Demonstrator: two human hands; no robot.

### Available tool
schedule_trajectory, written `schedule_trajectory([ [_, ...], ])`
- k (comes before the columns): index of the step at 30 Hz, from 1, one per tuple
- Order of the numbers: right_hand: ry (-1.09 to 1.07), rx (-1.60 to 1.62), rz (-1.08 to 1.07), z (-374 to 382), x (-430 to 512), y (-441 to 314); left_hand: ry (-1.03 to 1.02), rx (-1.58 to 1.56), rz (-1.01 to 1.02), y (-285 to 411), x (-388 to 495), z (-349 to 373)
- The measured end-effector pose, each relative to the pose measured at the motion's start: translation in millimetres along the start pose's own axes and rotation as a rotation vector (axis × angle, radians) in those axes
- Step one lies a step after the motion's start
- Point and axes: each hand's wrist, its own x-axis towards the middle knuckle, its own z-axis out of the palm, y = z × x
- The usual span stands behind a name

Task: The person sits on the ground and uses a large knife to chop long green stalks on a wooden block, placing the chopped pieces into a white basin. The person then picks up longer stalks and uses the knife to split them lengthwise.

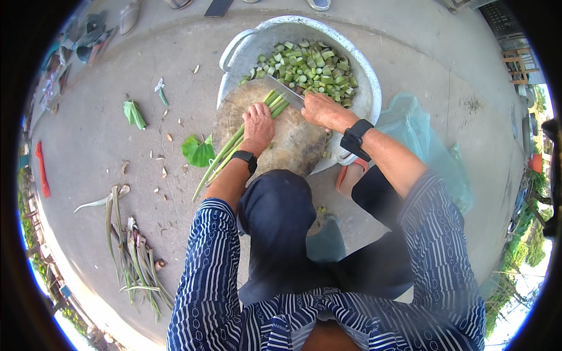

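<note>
Several long green stalks lie across a round wooden chopping board, their cut ends towards the far side. My left hand presses them down near those ends. My right hand grips the handle of a wide-bladed knife, whose blade is close beside the stalk ends; whether it touches them I cannot tell. The board rests over the near left part of a large, worn metal basin with side handles. Behind the blade, a heap of chopped green stalk pieces fills part of the basin.
On the concrete floor at left are a bundle of stalks, a green leaf, a folded leaf, small scraps and a red object. A bluish mesh bag lies right of the basin. Shoes stand at the far left.
</note>
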Motion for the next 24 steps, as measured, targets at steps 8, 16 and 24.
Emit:
schedule_trajectory([
  [8, 0.040, -0.059, -0.043, 17.1, 24.2, 7.6, 0.077, -0.065, 0.059, -6.1, -3.3, 6.2],
  [16, 0.304, -0.055, -0.044, 70.7, 61.3, 20.0, 0.102, -0.091, 0.094, -9.3, -0.7, 11.3],
  [24, 0.295, 0.061, -0.058, 45.7, 39.0, 21.5, 0.113, -0.085, 0.049, -4.8, -4.1, 6.3],
])
